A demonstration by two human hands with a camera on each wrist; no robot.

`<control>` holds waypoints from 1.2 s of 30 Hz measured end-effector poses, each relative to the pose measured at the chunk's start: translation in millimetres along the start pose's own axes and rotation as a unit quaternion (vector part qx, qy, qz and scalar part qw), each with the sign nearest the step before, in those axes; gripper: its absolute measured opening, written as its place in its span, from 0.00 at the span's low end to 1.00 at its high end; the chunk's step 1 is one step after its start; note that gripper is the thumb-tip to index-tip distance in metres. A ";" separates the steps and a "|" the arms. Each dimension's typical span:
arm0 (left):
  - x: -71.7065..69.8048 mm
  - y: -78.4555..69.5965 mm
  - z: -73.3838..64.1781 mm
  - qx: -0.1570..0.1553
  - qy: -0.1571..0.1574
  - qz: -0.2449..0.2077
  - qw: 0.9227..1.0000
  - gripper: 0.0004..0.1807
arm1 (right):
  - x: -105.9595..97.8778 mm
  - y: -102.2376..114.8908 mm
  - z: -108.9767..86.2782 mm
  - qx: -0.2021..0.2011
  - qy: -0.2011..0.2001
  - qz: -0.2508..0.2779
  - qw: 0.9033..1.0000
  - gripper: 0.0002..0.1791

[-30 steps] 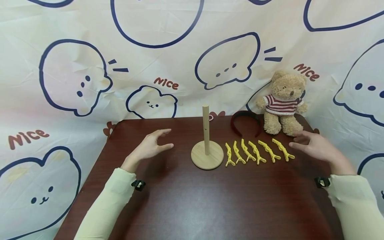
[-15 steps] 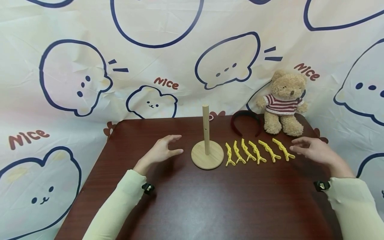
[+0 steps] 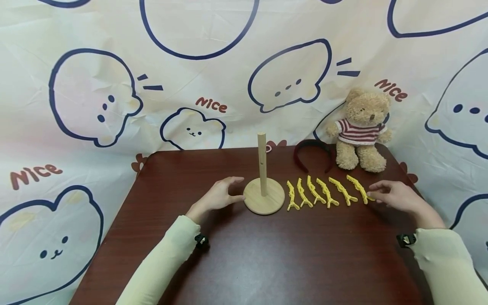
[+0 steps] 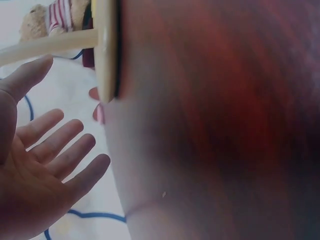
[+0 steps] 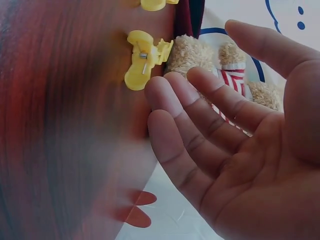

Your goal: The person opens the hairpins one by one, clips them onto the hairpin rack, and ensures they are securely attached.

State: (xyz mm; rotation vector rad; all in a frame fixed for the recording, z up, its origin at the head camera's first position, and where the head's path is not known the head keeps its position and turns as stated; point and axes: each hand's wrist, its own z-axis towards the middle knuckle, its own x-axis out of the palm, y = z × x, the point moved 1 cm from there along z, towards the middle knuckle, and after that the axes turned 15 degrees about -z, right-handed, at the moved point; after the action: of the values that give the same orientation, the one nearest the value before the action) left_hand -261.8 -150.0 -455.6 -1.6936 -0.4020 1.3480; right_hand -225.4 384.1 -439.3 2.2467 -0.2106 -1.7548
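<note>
A round wooden base with an upright post, a wooden stand (image 3: 263, 192), is on the table in the head view. My left hand (image 3: 218, 194) is at the left edge of its base, thumb and fingers spread apart with nothing between them. To the right of the stand lies a row of several yellow hair clips (image 3: 327, 192), forked ends toward me. My right hand (image 3: 398, 197) reaches the rightmost clip (image 3: 358, 188), its fingertips overlapping the forked end in the head view. In the right wrist view that clip (image 5: 139, 70) shows a metal spring, and the fingers are extended beside it.
A teddy bear (image 3: 362, 131) in a striped shirt sits at the back right corner. A dark red headband (image 3: 313, 144) lies beside it, behind the clips. The patterned cloth (image 3: 228, 76) hangs along the table's (image 3: 267, 254) far edge.
My left hand has moved right and slightly toward me, up to the stand's base. My right hand has come down a little to the rightmost clip. The stand and clips have stayed put.
</note>
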 end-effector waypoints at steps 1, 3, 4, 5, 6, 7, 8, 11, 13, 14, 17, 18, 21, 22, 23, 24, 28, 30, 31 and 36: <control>2.8 0.6 1.0 0.001 0.003 0.002 1.000 0.35 | 0.8 -0.7 0.2 0.001 0.000 -0.002 1.000 0.32; 8.3 1.7 2.6 0.009 0.008 0.009 1.000 0.35 | 2.2 -2.3 0.8 0.000 0.000 -0.003 1.000 0.31; 10.8 2.3 3.2 0.012 0.010 0.012 1.000 0.35 | 3.1 -3.0 1.5 0.001 0.000 -0.003 1.000 0.31; 13.2 2.5 3.5 0.015 0.011 0.015 1.000 0.36 | 4.1 -3.5 2.2 0.001 0.000 -0.002 1.000 0.31; 15.3 2.8 3.6 0.017 0.012 0.017 1.000 0.36 | 5.1 -4.1 2.9 0.001 0.000 -0.001 1.000 0.30; 17.2 3.0 3.7 0.020 0.011 0.022 1.000 0.37 | 6.2 -4.5 3.5 0.001 -0.001 -0.001 1.000 0.30; 18.9 2.8 3.7 0.021 0.010 0.024 0.999 0.38 | 7.2 -4.6 4.1 0.001 -0.002 0.000 1.000 0.29; 23.0 3.2 4.4 0.014 0.013 0.027 0.999 0.42 | 9.3 -4.7 5.1 0.002 -0.004 0.001 1.000 0.29; 25.4 4.2 5.8 0.010 0.020 0.027 0.999 0.44 | 9.8 -4.3 4.9 0.004 -0.005 0.001 1.000 0.28; 26.5 4.9 6.4 0.007 0.025 0.025 0.999 0.45 | 9.7 -4.3 4.7 0.004 -0.005 0.001 1.000 0.28; 29.2 6.8 8.1 0.000 0.038 0.024 0.999 0.46 | 9.9 -3.7 4.0 0.005 -0.006 0.004 1.000 0.29; 29.9 7.3 8.6 -0.003 0.041 0.026 0.999 0.46 | 10.2 -3.5 3.9 0.006 -0.006 0.004 1.000 0.29; 31.0 8.0 9.6 -0.008 0.047 0.030 0.998 0.47 | 11.6 -3.5 4.4 0.009 -0.004 0.003 1.000 0.29; 31.2 8.0 9.9 -0.009 0.048 0.030 0.998 0.47 | 12.2 -3.7 4.8 0.010 -0.003 0.000 1.000 0.30; 31.2 7.9 10.2 -0.010 0.050 0.033 0.998 0.47 | 12.8 -3.8 5.5 0.011 -0.001 -0.002 1.000 0.30; 31.1 7.6 10.6 -0.011 0.052 0.033 0.998 0.47 | 13.4 -3.8 6.2 0.014 0.001 -0.004 1.000 0.30; 30.7 6.1 12.4 -0.012 0.056 0.032 0.998 0.47 | 14.2 -4.1 8.5 0.021 0.009 -0.011 1.000 0.32; 30.5 5.5 13.1 -0.015 0.057 0.033 0.998 0.48 | 14.4 -3.8 9.5 0.025 0.013 -0.012 1.000 0.33; 30.4 5.2 13.2 -0.014 0.057 0.034 0.998 0.48 | 14.5 -3.6 9.8 0.027 0.015 -0.014 0.999 0.33; 30.4 4.8 13.3 -0.014 0.060 0.040 0.997 0.48 | 16.0 -2.4 11.2 0.032 0.019 -0.035 0.999 0.34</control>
State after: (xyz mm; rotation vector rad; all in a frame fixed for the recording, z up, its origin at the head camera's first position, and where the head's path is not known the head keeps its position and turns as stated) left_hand -264.3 -124.8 -477.5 -1.8198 -0.2871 1.2961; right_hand -232.4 380.4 -457.3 2.3583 -0.1856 -1.7613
